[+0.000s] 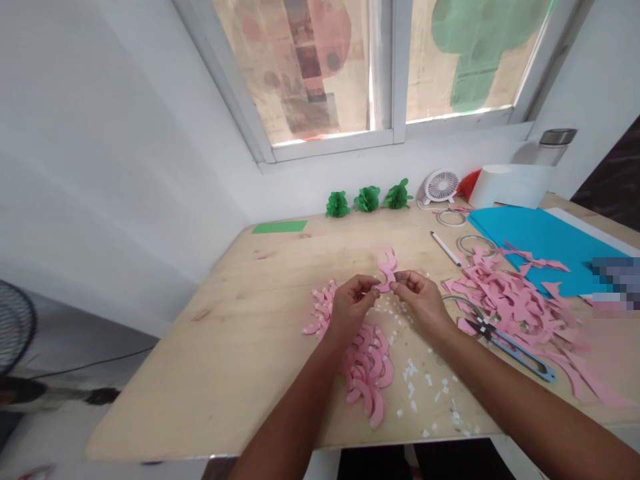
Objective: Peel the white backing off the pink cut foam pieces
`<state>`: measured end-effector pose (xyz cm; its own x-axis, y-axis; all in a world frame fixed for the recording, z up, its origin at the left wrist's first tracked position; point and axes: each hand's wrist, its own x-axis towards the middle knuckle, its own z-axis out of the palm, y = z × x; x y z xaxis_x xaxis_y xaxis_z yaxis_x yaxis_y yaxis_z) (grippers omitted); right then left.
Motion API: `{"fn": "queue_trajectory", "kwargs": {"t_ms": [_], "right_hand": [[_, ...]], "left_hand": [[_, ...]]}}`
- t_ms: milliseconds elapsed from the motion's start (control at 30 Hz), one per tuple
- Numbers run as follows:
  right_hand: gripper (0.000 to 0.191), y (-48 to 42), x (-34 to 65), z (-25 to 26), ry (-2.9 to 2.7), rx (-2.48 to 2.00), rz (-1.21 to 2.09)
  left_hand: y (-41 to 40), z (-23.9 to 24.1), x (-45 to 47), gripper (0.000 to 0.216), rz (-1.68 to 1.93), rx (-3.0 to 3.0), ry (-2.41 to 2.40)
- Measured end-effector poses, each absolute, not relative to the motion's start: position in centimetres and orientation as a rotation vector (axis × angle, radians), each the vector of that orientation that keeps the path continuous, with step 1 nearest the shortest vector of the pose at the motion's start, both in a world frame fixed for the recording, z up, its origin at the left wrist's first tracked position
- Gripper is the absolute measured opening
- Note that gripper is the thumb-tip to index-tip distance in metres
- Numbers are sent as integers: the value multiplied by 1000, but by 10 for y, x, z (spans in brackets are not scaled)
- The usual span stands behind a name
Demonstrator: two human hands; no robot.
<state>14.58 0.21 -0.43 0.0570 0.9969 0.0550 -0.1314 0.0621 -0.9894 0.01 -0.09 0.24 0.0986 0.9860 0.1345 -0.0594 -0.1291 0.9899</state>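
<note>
A wavy pink paper piece (388,261), made up of curved shapes, is held above the table between my two hands. My left hand (353,303) pinches its lower left end with thumb and fingers. On the other side, my right hand (421,301) grips its lower right edge between thumb and forefinger. Under and in front of my left forearm lies a heap of curved pink paper strips (370,367). More joined pink curves (323,307) sit just left of my left hand, partly hidden by it. Small white paper bits (411,373) are scattered below my hands.
Pink paper scraps (520,300) pile up on the right, beside a blue cutter (523,353) and blue sheets (530,233). A white pen (445,248) and tape rolls (477,245) lie nearby. Along the wall stand green paper ornaments (369,199) and a small fan (441,186).
</note>
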Motion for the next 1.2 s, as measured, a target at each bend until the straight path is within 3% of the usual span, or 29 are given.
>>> {"fn": "queue_trajectory", "kwargs": {"t_ms": [200, 533, 900, 1200], "right_hand": [[21, -2, 141, -5, -1129, -1017, 1313], [25, 0, 143, -8, -1188, -1063, 1248], [24, -4, 144, -4, -1182, -1063, 1326], [27, -3, 142, -3, -1073, -1070, 1325]], "left_hand": [[-1, 2, 2, 20, 1287, 1296, 987], [-1, 3, -2, 31, 1239, 1415, 1005], [-2, 3, -1, 25, 1211, 1471, 1029], [3, 0, -3, 16, 1403, 1415, 1170]]}}
